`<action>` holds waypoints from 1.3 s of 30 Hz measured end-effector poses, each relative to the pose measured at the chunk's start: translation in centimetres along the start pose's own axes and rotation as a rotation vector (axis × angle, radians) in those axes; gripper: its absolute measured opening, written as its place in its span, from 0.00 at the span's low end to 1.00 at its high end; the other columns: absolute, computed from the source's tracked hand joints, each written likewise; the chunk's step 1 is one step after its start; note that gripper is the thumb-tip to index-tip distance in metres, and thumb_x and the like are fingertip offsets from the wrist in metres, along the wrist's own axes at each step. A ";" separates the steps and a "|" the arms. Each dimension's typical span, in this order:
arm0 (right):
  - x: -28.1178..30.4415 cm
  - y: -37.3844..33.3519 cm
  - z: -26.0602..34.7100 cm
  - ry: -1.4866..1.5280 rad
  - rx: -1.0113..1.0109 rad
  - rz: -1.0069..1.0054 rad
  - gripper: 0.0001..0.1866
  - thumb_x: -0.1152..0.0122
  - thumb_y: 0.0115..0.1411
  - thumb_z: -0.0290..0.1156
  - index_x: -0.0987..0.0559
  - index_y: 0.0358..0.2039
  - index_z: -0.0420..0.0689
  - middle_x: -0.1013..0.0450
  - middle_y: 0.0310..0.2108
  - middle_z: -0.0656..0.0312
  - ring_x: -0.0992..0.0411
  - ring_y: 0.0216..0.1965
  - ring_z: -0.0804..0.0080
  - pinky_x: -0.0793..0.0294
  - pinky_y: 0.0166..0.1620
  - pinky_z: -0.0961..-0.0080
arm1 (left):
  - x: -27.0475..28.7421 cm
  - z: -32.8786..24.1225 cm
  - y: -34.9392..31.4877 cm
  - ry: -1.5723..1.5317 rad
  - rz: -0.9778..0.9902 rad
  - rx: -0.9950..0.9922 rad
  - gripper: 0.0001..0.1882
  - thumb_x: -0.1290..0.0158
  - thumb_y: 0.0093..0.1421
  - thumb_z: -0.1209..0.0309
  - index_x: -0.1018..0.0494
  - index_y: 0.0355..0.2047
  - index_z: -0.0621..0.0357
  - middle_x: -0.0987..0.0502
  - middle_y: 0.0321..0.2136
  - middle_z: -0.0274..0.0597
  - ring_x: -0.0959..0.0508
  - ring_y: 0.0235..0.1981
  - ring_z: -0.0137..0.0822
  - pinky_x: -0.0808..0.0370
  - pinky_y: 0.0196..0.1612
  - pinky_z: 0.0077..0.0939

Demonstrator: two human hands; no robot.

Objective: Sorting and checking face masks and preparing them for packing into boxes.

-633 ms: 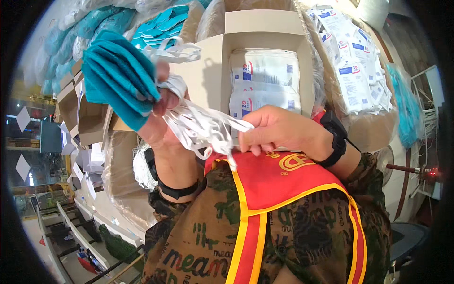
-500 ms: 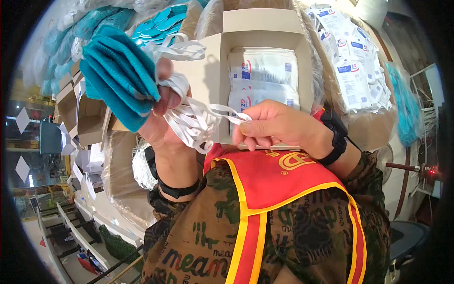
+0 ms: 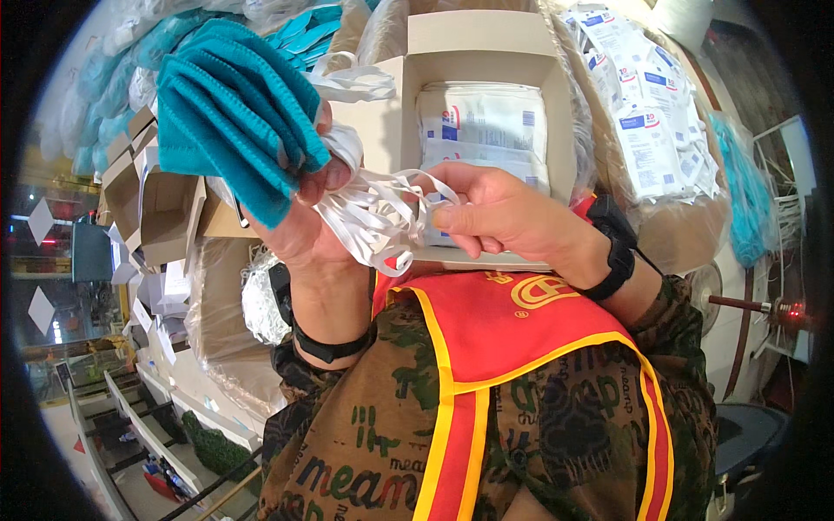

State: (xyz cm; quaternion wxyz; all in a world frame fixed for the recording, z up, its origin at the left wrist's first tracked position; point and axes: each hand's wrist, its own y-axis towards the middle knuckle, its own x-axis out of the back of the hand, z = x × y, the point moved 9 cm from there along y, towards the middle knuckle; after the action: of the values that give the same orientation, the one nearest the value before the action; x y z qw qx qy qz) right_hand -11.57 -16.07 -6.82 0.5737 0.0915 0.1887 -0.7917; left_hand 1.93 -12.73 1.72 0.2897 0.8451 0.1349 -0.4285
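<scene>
A fanned stack of teal folded face masks is gripped in my left hand, at the upper left in front of me. From the stack hangs a bundle of white ear loops over my left fingers and palm. My right hand is closed, pinching an ear loop between thumb and index finger. Behind it stands a cardboard box with its flaps up. Flat white packets with blue and red print lie inside in a stack, partly hidden by my right hand.
On the right is a plastic-lined box piled with white packets. More teal masks fill a lined box at the back. Bagged teal masks heap at the far left, above empty cartons. A teal bag lies at the far right.
My left hand has shifted a little right with the mask stack, which has turned slightly. The pinched ear loop, stretched out before, now hangs slacker, with my hands closer together.
</scene>
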 end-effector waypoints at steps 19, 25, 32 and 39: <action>-0.2 -0.3 -0.8 0.014 -0.051 0.096 0.13 0.46 0.65 0.43 0.27 0.32 0.46 0.33 0.18 0.71 0.45 0.16 0.90 0.50 0.18 0.90 | 1.8 -0.9 0.6 0.056 -0.043 0.013 0.13 0.50 0.59 0.65 0.30 0.34 0.64 0.26 0.28 0.49 0.35 0.11 0.20 0.31 0.18 0.16; -0.3 -0.5 0.4 -0.058 -0.017 0.071 0.13 0.43 0.62 0.43 0.26 0.32 0.46 0.37 0.17 0.74 0.45 0.17 0.91 0.50 0.19 0.89 | 2.4 -1.3 0.8 0.093 0.092 0.088 0.12 0.52 0.63 0.62 0.28 0.39 0.55 0.30 0.31 0.41 0.40 0.13 0.18 0.33 0.26 0.17; 0.8 -0.2 1.1 -0.383 0.153 0.054 0.12 0.38 0.55 0.36 0.28 0.25 0.43 0.39 0.17 0.73 0.41 0.21 0.86 0.42 0.24 0.83 | 1.3 -0.2 1.1 0.007 0.147 0.107 0.12 0.52 0.64 0.63 0.30 0.41 0.58 0.32 0.34 0.45 0.39 0.12 0.19 0.33 0.24 0.16; 0.8 0.2 2.1 -0.510 0.321 0.003 0.09 0.40 0.54 0.33 0.29 0.28 0.43 0.37 0.19 0.71 0.41 0.21 0.84 0.40 0.25 0.81 | -0.3 0.6 0.6 -0.081 0.019 0.165 0.19 0.54 0.64 0.54 0.28 0.35 0.60 0.30 0.25 0.43 0.38 0.10 0.22 0.32 0.18 0.19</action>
State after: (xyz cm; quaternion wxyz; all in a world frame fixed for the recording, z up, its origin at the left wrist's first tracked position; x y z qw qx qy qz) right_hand -11.52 -17.70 -5.25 0.5818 -0.0205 -0.0891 -0.8082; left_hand 1.66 -13.61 1.85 0.2286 0.8494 0.0793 -0.4690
